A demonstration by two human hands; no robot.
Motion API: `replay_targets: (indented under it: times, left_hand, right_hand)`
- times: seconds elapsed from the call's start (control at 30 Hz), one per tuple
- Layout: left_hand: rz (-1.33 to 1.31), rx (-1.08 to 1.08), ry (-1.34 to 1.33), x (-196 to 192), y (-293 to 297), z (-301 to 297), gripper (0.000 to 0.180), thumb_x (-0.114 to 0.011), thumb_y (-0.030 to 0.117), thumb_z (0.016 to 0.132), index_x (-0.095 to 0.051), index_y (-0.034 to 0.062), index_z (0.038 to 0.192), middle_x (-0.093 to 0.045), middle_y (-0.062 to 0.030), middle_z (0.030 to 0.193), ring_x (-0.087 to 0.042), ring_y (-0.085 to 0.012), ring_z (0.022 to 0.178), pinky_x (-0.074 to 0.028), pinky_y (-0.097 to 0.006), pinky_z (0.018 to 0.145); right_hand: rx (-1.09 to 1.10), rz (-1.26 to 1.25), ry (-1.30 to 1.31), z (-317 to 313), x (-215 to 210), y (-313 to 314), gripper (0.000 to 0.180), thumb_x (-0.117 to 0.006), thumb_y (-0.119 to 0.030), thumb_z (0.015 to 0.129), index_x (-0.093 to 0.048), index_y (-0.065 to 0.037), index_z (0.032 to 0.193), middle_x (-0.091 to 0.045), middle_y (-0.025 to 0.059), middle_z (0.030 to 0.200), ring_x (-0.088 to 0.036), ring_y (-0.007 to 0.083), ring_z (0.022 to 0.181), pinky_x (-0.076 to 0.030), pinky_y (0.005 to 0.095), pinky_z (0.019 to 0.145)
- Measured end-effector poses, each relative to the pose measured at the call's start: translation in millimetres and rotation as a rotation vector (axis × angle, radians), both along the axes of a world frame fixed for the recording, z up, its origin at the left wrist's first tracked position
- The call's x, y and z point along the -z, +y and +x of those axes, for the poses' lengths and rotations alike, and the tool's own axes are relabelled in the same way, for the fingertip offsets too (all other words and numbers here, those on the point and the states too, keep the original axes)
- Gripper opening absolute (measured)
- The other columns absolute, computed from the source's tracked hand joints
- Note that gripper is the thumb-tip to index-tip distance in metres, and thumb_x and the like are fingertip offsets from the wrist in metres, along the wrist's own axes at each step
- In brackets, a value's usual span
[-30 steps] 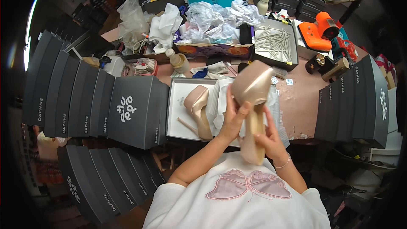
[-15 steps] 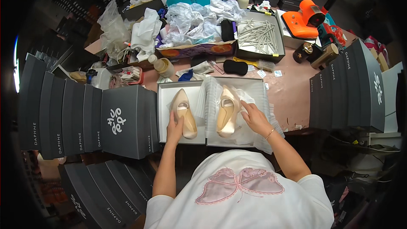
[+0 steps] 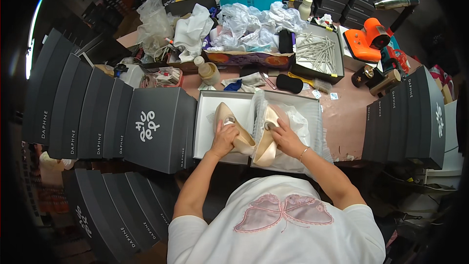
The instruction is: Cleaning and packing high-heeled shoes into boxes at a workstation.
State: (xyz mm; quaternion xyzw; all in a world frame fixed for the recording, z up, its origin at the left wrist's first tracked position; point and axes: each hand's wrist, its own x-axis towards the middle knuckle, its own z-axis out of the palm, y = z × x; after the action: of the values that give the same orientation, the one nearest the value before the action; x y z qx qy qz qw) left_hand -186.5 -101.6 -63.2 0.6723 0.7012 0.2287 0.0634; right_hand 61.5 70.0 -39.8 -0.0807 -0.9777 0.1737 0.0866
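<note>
A pair of beige, pointed-toe dress shoes lies over an open two-part shoebox, toes pointing away from me. My left hand (image 3: 224, 140) is closed over the opening of the left shoe (image 3: 244, 142), fingers reaching inside it. On the right shoe (image 3: 265, 147), my right hand (image 3: 288, 140) has its fingers bent at the opening, near a silvery round patch. The shoes' heels nearly meet at the middle. Under the left shoe is the white-lined box half (image 3: 205, 139); under the right one, the other half holds white tissue paper (image 3: 297, 122) and translucent foam wrap (image 3: 315, 139).
Dark grey shoeboxes (image 3: 151, 132) stand in a row at left, with more (image 3: 417, 112) at right. Behind lie a black brush (image 3: 289, 83), a yellow-handled brush (image 3: 320, 85), a bottle (image 3: 208, 72), a box of white sticks (image 3: 317, 51), crumpled paper (image 3: 244, 24) and an orange tool (image 3: 364, 41).
My left hand has moved from the left shoe's side onto its opening. Both shoes have turned, bringing their heels together. The right hand's fingers have come onto the right shoe's opening. The view has shifted slightly.
</note>
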Motion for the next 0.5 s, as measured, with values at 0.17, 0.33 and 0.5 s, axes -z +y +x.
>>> replay_targets:
  times: [0.17,0.33,0.5]
  left_hand:
    - [-0.057,-0.231,-0.819,-141,18,-13,0.036,-0.075,0.004,0.072,-0.060,0.0035,0.105,-0.066,-0.0072,0.096,-0.063,-0.0172,0.089,-0.051,-0.030,0.078]
    - [-0.061,-0.025,-0.852,-205,38,6,0.045,-0.072,-0.001,0.072,-0.056,0.0026,0.113,-0.064,-0.0051,0.100,-0.059,-0.0133,0.093,-0.049,-0.030,0.084]
    - [-0.197,0.011,-1.106,-211,57,35,0.035,-0.075,0.003,0.074,-0.061,0.0047,0.106,-0.065,-0.0029,0.098,-0.061,-0.0126,0.091,-0.050,-0.030,0.081]
  right_hand:
    - [0.274,-0.546,0.350,23,-96,16,0.045,-0.071,0.004,0.071,-0.055,-0.002,0.112,-0.059,0.0109,0.115,-0.056,0.0268,0.112,-0.044,0.0339,0.097]
    - [0.250,-1.174,0.509,21,-176,28,0.051,-0.067,0.005,0.075,-0.050,-0.003,0.123,-0.058,0.0034,0.112,-0.055,0.0118,0.107,-0.044,0.0297,0.094]
    - [0.170,-1.233,0.393,5,-164,14,0.049,-0.069,-0.001,0.078,-0.049,-0.002,0.123,-0.060,0.0017,0.108,-0.058,0.0095,0.098,-0.048,0.0263,0.086]
